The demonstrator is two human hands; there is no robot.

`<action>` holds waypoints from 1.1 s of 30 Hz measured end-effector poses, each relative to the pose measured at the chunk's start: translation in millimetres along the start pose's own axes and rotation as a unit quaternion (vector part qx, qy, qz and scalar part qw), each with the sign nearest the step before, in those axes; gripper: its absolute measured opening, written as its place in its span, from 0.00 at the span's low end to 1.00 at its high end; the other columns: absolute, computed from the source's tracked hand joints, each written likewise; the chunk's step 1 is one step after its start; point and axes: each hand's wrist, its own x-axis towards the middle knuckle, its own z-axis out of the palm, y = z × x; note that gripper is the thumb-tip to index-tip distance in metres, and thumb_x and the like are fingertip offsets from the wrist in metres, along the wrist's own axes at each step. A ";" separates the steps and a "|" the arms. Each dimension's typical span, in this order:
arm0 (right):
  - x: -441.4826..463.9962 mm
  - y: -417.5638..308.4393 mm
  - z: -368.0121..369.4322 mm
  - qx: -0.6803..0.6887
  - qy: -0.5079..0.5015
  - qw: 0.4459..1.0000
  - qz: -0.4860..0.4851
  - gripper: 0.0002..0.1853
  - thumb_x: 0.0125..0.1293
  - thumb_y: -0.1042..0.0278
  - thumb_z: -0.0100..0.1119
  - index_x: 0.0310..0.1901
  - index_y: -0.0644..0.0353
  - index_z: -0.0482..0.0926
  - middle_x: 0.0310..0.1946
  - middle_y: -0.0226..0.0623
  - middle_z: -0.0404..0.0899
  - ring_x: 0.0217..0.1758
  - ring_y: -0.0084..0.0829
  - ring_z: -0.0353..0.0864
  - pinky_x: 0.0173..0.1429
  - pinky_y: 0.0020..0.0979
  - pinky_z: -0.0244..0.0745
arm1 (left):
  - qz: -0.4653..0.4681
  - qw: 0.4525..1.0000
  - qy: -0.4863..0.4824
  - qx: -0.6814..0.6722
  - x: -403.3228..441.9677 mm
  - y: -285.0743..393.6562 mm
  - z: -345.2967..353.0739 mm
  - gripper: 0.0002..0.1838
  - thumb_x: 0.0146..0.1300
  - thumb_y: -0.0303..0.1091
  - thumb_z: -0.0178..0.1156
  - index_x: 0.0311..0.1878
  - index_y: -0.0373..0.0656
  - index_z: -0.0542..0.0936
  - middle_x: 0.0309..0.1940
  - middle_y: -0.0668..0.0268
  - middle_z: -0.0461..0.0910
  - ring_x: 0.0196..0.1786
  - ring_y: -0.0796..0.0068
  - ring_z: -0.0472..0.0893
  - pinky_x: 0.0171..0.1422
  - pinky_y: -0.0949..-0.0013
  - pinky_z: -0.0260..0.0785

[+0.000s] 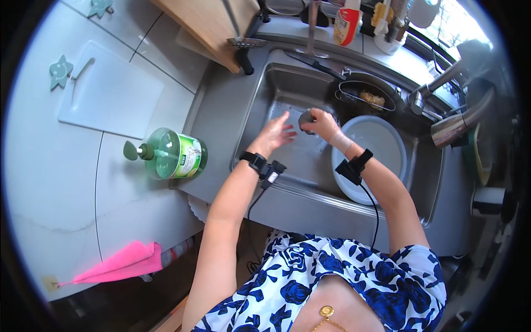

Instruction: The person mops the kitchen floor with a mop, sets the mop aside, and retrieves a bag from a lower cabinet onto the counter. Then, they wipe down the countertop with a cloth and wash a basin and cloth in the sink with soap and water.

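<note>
My right hand (323, 125) is closed around a small dark grey rounded object (306, 121), held over the left part of the steel sink (301, 166). Its exact kind does not show. To its left my left hand (275, 133) hovers over the sink with its fingers apart and holds nothing. Beneath my right forearm stands a round white basin (381, 138) in the sink's right part. Behind the basin, a strainer basket (354, 88) contains some yellowish-brown scraps (372, 99).
On the left counter stand a green soap pump bottle (191, 156) and a white cutting board (113, 91). A dark-handled knife (318, 65) lies along the sink's back rim. The faucet (442, 83) is at right. A pink cloth (121, 264) hangs at front left.
</note>
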 end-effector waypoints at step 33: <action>7.3 -50.4 -32.2 -0.169 0.032 0.888 -0.427 0.09 0.61 0.64 0.45 0.32 0.62 0.70 0.31 0.42 0.71 0.38 0.42 0.72 0.39 0.36 0.68 | 0.052 0.950 -0.308 0.001 -72.9 36.1 46.9 0.16 0.53 0.31 0.60 0.45 0.39 0.70 0.39 0.65 0.71 0.42 0.75 0.72 0.45 0.71 0.67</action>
